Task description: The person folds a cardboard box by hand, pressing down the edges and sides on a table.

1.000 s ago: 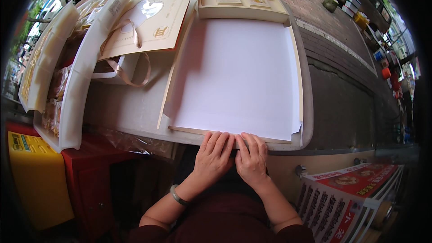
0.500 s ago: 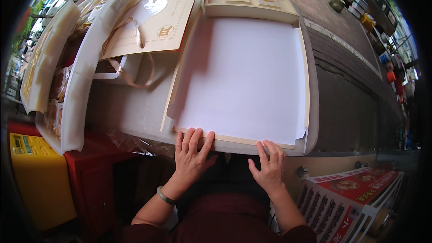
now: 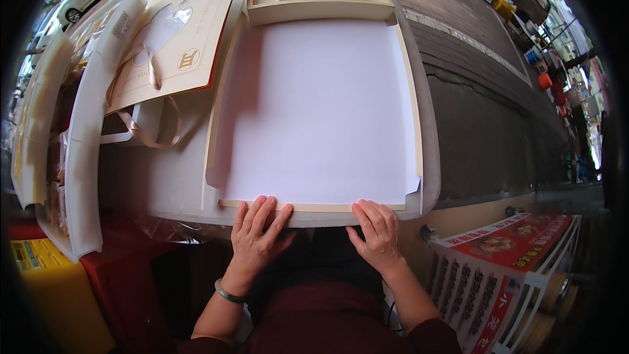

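Note:
A large shallow box tray (image 3: 314, 111) with a white lining and cream rims lies right in front of me on a grey table (image 3: 164, 170). My left hand (image 3: 257, 233) rests its fingertips on the left part of the near rim, fingers stretched and slightly spread, thumb apart. Farther right on that rim, my right hand (image 3: 375, 235) lays its extended fingers close together, with the thumb off to the side. Neither hand has anything lifted. At the near right corner, a small white lining flap (image 3: 413, 185) sticks up.
Beyond the tray sits a cream box (image 3: 321, 12) with several small printed packs. To the left are a cream gift bag (image 3: 177, 42) with ribbon handles and long white plastic trays (image 3: 92, 131) of wrapped goods. A red cabinet (image 3: 124, 282), a yellow box (image 3: 56, 288) and a printed signboard (image 3: 485, 269) stand below.
The whole view has shifted, so the table and tray appear farther left. Both hands stay at the near rim, and the right fingers now lie more over it.

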`<state>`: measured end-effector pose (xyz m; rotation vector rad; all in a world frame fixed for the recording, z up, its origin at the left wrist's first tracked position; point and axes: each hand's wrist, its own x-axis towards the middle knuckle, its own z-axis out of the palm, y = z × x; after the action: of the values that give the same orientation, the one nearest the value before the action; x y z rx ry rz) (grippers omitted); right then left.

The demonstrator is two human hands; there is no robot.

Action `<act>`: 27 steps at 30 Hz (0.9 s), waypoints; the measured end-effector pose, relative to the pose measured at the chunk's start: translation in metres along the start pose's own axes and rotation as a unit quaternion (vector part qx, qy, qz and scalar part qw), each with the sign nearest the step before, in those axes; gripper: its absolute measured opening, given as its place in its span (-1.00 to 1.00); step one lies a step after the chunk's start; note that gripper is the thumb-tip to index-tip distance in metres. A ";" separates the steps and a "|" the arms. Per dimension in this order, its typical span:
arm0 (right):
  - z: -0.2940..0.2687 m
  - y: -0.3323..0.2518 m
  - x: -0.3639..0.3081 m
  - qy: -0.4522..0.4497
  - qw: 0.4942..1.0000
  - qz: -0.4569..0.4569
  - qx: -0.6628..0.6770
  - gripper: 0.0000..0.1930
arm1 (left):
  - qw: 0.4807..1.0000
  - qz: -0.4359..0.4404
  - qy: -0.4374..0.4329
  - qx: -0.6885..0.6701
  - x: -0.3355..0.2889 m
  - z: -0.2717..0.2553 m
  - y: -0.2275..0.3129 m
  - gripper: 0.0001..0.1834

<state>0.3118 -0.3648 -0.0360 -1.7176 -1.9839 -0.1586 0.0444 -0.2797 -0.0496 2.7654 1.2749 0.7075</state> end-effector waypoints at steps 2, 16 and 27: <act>-0.006 0.011 -0.014 -0.008 1.000 0.016 -0.026 -0.35 | 0.999 0.000 -0.019 0.044 -0.006 -0.006 -0.005 -0.27; -0.026 0.018 -0.043 -0.059 0.983 0.129 -0.120 -0.31 | 0.987 -0.129 -0.067 0.069 -0.014 -0.021 0.000 -0.07; -0.034 -0.009 -0.045 0.010 0.990 0.121 -0.072 -0.39 | 0.993 -0.117 0.014 0.010 -0.009 -0.040 0.007 -0.11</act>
<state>0.3168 -0.4206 -0.0248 -2.0244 -1.7685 -0.2372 0.0279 -0.2981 -0.0160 2.5684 1.5840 0.7214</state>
